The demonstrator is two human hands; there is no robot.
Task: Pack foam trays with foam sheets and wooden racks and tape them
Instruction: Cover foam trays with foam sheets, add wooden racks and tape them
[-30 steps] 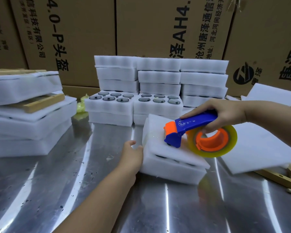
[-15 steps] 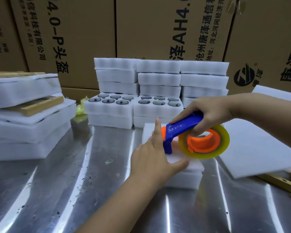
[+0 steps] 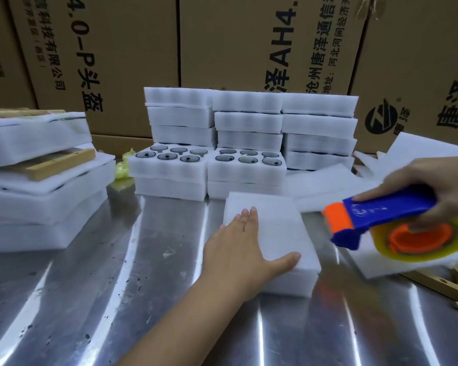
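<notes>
The left hand [image 3: 237, 249] lies flat on the covered foam tray [image 3: 278, 228], fingers straight and together, thumb spread along its near edge. The tray sits on the metal table [image 3: 90, 286]. To the right, apart from it, the right hand [image 3: 442, 188] grips the blue and orange tape dispenser [image 3: 376, 217], thumb curled into the core of the yellowish tape roll [image 3: 431, 243]. The dispenser is blurred and hangs over loose foam sheets [image 3: 325, 186], clear of the tray. Wooden racks [image 3: 439, 285] lie below the right hand. Beyond the left hand stand 2 open trays [image 3: 167, 167], each showing 6 dark round parts, with closed tray stacks [image 3: 249, 122] behind.
</notes>
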